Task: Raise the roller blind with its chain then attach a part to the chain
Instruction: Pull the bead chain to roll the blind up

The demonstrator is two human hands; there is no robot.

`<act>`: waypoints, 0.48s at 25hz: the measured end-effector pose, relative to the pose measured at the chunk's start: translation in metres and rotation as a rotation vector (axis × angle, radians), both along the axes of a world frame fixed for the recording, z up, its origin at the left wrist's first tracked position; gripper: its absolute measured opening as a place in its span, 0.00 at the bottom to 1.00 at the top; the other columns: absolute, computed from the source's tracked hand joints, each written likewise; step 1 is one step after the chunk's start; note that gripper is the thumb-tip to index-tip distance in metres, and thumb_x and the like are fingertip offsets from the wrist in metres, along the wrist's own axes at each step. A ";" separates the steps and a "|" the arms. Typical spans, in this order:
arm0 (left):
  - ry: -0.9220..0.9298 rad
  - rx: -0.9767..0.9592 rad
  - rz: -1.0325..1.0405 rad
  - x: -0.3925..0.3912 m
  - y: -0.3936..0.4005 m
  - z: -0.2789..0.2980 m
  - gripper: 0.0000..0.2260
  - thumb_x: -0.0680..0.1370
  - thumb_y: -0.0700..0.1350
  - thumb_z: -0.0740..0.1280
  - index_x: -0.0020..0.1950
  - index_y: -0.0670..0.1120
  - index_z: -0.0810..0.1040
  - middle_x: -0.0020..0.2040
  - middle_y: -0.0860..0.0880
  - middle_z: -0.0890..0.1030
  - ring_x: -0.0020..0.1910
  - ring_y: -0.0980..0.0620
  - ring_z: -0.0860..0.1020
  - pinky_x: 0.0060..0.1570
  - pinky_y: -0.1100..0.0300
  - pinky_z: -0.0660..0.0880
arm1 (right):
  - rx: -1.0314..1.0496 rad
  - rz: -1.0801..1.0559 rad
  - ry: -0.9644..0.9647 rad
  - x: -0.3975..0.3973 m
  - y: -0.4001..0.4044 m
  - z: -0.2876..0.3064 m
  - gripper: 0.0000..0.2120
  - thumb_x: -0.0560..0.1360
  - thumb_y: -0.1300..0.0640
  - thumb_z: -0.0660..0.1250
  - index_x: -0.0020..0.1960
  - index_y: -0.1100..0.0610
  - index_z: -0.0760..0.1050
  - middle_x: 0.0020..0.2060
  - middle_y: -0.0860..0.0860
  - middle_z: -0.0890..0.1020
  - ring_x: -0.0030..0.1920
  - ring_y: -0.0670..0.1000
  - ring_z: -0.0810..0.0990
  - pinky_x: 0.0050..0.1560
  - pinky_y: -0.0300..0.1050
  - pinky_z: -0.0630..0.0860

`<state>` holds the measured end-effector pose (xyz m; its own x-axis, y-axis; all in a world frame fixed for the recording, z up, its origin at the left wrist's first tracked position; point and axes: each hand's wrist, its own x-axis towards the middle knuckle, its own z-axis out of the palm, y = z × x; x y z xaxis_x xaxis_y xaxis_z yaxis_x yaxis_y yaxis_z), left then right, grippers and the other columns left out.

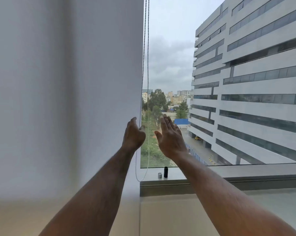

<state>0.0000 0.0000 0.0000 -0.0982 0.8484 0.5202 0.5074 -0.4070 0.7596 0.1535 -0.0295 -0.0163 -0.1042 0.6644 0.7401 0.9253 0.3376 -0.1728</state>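
Observation:
A white roller blind covers the left half of the window and hangs down past the sill. Its beaded chain drops as two strands along the blind's right edge and loops just above the sill. My left hand is shut on the left strand at mid height. My right hand is raised just right of the chain, fingers spread, holding nothing. A small silver cylinder and a taller black cylinder stand on the sill below.
The window sill runs across to the right under the glass. Through the pane I see a large office building and trees. A pale ledge lies below the sill.

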 end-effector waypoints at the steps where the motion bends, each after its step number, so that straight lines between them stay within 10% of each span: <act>1: 0.002 0.007 0.046 0.003 0.001 -0.001 0.27 0.84 0.46 0.63 0.80 0.41 0.61 0.79 0.39 0.67 0.78 0.40 0.67 0.76 0.45 0.66 | 0.000 0.000 0.005 0.003 0.000 -0.003 0.33 0.84 0.48 0.59 0.83 0.58 0.51 0.83 0.55 0.54 0.83 0.53 0.50 0.82 0.52 0.49; 7: -0.124 -0.034 0.063 0.006 0.010 -0.005 0.25 0.85 0.46 0.61 0.80 0.40 0.62 0.76 0.39 0.72 0.75 0.39 0.71 0.74 0.46 0.68 | -0.042 0.045 0.017 0.008 -0.010 -0.015 0.31 0.84 0.49 0.60 0.82 0.57 0.55 0.82 0.55 0.59 0.83 0.54 0.56 0.81 0.53 0.57; 12: -0.262 0.015 -0.094 0.017 0.025 -0.012 0.14 0.87 0.45 0.57 0.70 0.42 0.73 0.46 0.45 0.83 0.47 0.45 0.82 0.53 0.46 0.80 | -0.070 0.084 0.099 0.005 0.002 -0.008 0.27 0.83 0.50 0.61 0.80 0.58 0.60 0.78 0.57 0.69 0.78 0.59 0.68 0.75 0.55 0.68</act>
<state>0.0170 0.0246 -0.0116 -0.1524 0.8522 0.5005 0.2541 -0.4555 0.8532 0.1582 -0.0271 -0.0243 -0.0900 0.7068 0.7016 0.8716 0.3968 -0.2880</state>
